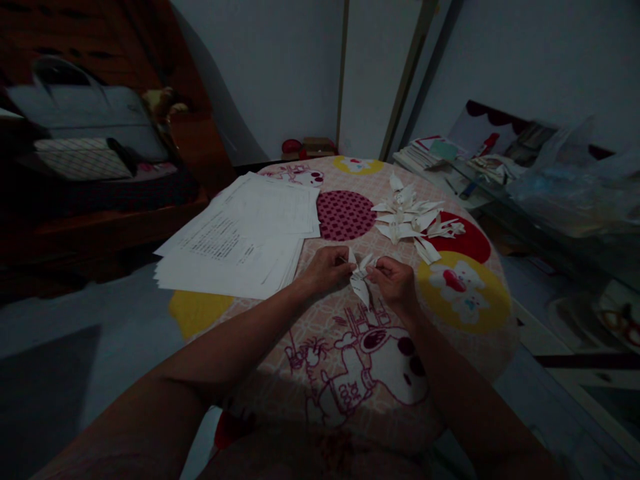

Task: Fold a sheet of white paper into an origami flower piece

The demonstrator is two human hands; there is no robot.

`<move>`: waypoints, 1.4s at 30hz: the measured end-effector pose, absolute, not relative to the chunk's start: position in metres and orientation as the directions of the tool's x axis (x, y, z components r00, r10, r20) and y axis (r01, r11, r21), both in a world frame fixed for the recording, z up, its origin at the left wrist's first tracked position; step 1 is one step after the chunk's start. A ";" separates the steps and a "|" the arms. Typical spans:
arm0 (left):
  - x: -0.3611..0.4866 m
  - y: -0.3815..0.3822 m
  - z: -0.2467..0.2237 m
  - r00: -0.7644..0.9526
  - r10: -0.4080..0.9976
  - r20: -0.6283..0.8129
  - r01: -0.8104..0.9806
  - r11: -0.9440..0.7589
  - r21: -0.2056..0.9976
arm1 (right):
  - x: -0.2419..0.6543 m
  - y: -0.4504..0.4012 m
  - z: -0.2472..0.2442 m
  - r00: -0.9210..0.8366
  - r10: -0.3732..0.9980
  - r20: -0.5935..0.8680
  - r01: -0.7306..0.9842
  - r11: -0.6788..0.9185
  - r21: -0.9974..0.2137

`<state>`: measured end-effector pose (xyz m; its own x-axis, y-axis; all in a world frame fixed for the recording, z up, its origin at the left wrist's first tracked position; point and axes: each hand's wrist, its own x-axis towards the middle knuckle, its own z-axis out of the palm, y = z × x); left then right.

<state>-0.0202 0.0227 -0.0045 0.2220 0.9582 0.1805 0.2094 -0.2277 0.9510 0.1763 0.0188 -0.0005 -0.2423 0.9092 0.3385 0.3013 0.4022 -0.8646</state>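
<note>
Between my two hands, above the patterned tablecloth, is a small folded white paper piece (361, 279) with pointed petal-like tips. My left hand (327, 270) pinches its left side with closed fingers. On its right side, my right hand (393, 277) grips it between thumb and fingers. Beyond my right hand lies a cluster of similar folded paper pieces (407, 215). A spread stack of printed sheets (235, 247) rests to the left of my hands.
The round table wears a pink cloth (310, 320) with cartoon prints. At the right stands a glass-topped surface with papers (425, 153) and a clear plastic bag (565, 180). A wooden seat at the left holds a light handbag (107, 117) and a quilted pouch (83, 159).
</note>
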 end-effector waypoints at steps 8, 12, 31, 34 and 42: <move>-0.021 0.023 -0.003 0.202 0.960 0.193 0.172 -0.228 0.958 | 0.177 0.018 0.001 -0.178 0.922 0.344 0.281 0.383 -0.880; -0.020 0.018 0.003 0.154 0.937 0.314 0.257 -0.345 0.903 | 0.178 0.015 0.007 -0.151 0.906 0.396 0.305 0.424 -0.853; -0.016 0.006 0.013 0.234 0.757 0.610 0.472 -0.637 0.610 | 0.175 0.010 0.022 -0.194 0.725 0.661 0.379 0.677 -0.631; -0.016 0.006 0.014 0.238 0.762 0.602 0.451 -0.635 0.627 | 0.174 0.009 0.021 -0.185 0.731 0.656 0.388 0.668 -0.635; -0.013 0.006 0.016 0.228 0.827 0.513 0.457 -0.556 0.694 | 0.173 0.007 0.016 -0.150 0.800 0.580 0.386 0.588 -0.711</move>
<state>-0.0130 0.0058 0.0155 0.2284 0.8274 0.5130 0.4567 -0.5564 0.6942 0.1735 0.0067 0.0155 -0.1499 0.8005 0.5803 0.3864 0.5877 -0.7109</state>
